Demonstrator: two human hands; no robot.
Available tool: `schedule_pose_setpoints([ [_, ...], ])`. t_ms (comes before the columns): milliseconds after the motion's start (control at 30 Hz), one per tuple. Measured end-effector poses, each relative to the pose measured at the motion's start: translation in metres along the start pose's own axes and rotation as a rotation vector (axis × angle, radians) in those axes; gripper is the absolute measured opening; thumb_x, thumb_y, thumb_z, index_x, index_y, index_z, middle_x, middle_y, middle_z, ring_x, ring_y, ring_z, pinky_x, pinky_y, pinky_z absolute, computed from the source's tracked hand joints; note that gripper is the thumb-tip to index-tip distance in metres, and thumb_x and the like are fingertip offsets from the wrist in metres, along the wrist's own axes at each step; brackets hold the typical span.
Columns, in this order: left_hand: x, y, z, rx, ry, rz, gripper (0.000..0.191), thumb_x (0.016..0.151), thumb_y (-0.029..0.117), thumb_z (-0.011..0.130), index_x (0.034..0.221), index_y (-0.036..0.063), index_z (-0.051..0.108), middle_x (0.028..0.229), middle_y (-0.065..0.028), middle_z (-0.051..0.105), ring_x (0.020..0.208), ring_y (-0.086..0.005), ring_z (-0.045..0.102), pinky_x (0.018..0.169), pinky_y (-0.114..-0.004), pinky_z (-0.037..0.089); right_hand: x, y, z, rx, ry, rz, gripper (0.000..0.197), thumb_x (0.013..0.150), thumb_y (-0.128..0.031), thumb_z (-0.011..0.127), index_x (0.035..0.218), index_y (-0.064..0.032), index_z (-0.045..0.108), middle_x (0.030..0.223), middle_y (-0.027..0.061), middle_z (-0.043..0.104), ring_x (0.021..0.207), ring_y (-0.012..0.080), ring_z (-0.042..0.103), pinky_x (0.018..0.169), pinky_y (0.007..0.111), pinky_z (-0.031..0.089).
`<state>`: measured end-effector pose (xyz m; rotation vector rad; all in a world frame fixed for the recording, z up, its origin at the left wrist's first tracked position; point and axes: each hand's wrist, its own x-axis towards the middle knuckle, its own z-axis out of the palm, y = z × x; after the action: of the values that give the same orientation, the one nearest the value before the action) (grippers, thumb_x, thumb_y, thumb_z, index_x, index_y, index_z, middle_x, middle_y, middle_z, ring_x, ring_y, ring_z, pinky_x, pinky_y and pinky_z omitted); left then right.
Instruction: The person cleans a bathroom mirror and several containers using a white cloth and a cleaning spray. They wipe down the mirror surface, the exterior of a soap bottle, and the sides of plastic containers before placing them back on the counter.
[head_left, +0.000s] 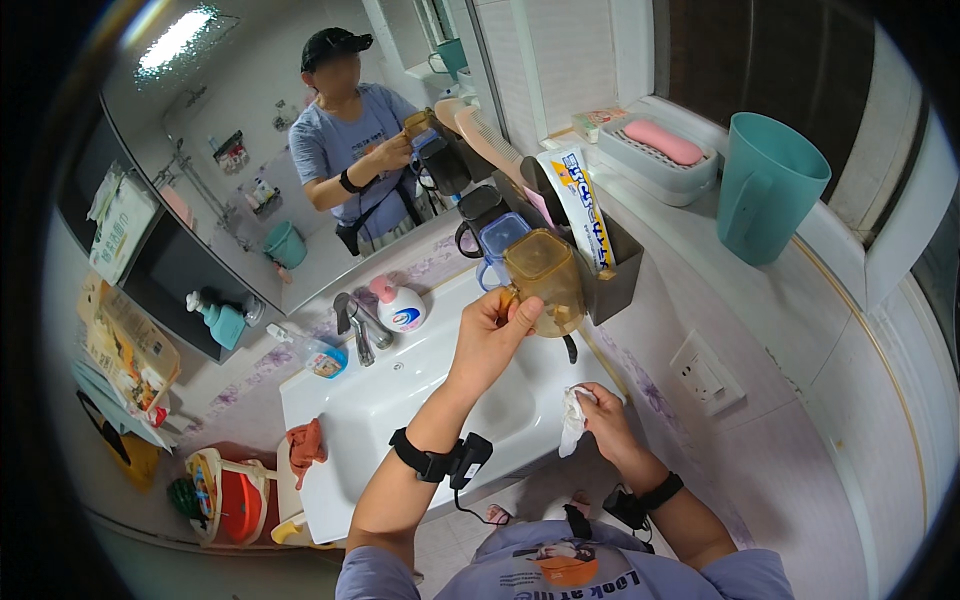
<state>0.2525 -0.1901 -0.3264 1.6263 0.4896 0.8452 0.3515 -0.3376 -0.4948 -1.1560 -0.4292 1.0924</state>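
My left hand (504, 330) grips the handle of a translucent amber plastic cup (546, 281), which sits upside down at the near end of a row of cups on a wall-mounted holder. Beside it are a blue cup (504, 234) and a dark cup (480, 204), also inverted. My right hand (606, 420), lower and to the right over the front edge of the sink, holds a crumpled white cloth or tissue (574, 421). To the right of the cups, a grey holder bin (619, 289) carries a toothpaste tube (581, 202) and a comb (487, 142).
Below the cups lies a white washbasin (352, 435) with a chrome faucet (364, 330), a pump bottle (397, 304) and a spray bottle (322, 356). A red-brown cloth (306, 450) hangs on its left edge. Along the right ledge stand a soap box (660, 161) and a teal cup (772, 187). A mirror (247, 97) reflects me.
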Motion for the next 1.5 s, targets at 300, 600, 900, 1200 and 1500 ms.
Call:
schedule_pose_setpoints([
  [300, -0.001, -0.021, -0.009, 0.15, -0.07, -0.043, 0.031, 0.088, 0.028, 0.067, 0.073, 0.0063, 0.051, 0.07, 0.0037, 0.053, 0.064, -0.0052, 0.046, 0.061, -0.02, 0.04, -0.001, 0.003, 0.003, -0.025, -0.011, -0.013, 0.018, 0.093, -0.013, 0.053, 0.105, -0.0015, 0.06, 0.086, 0.0009, 0.061, 0.073, 0.0065, 0.057, 0.062, 0.022, 0.048],
  [600, -0.014, -0.025, -0.021, 0.094, 0.005, -0.033, 0.03, 0.08, 0.021, 0.075, 0.091, 0.0069, 0.05, 0.071, 0.0051, 0.049, 0.063, -0.0026, 0.041, 0.056, -0.018, 0.036, 0.002, 0.017, 0.019, -0.162, -0.029, 0.048, 0.017, 0.095, -0.014, 0.051, 0.106, -0.0045, 0.059, 0.09, 0.0001, 0.061, 0.075, 0.0076, 0.058, 0.064, 0.022, 0.048],
  [900, -0.044, -0.035, -0.115, 0.168, 0.1, -0.124, 0.021, 0.083, 0.016, 0.07, 0.093, 0.0069, 0.054, 0.072, 0.0043, 0.051, 0.063, -0.0024, 0.043, 0.056, -0.018, 0.036, 0.027, 0.016, 0.099, -0.014, -0.066, 0.141, 0.015, 0.095, -0.016, 0.051, 0.104, -0.0057, 0.058, 0.088, 0.0007, 0.06, 0.076, 0.0091, 0.058, 0.066, 0.025, 0.049],
  [1200, -0.073, -0.082, -0.279, -0.283, 0.547, -0.39, 0.031, 0.091, 0.015, 0.058, 0.117, 0.0014, 0.048, 0.117, -0.0128, 0.057, 0.101, -0.0205, 0.057, 0.088, -0.032, 0.05, 0.09, 0.064, 0.221, 0.365, -0.106, 0.51, 0.02, 0.092, -0.018, 0.052, 0.109, -0.0084, 0.052, 0.109, 0.0052, 0.053, 0.101, 0.0183, 0.052, 0.091, 0.044, 0.045],
  [1500, -0.046, -0.101, -0.333, -0.826, 0.296, -0.422, 0.024, 0.091, 0.013, 0.056, 0.108, -0.0029, 0.052, 0.112, -0.0165, 0.057, 0.114, -0.03, 0.053, 0.098, -0.038, 0.045, 0.141, 0.14, 0.295, 0.685, 0.137, 0.684, 0.019, 0.087, -0.011, 0.052, 0.103, -0.0005, 0.048, 0.105, 0.0162, 0.047, 0.09, 0.0282, 0.051, 0.089, 0.046, 0.048],
])
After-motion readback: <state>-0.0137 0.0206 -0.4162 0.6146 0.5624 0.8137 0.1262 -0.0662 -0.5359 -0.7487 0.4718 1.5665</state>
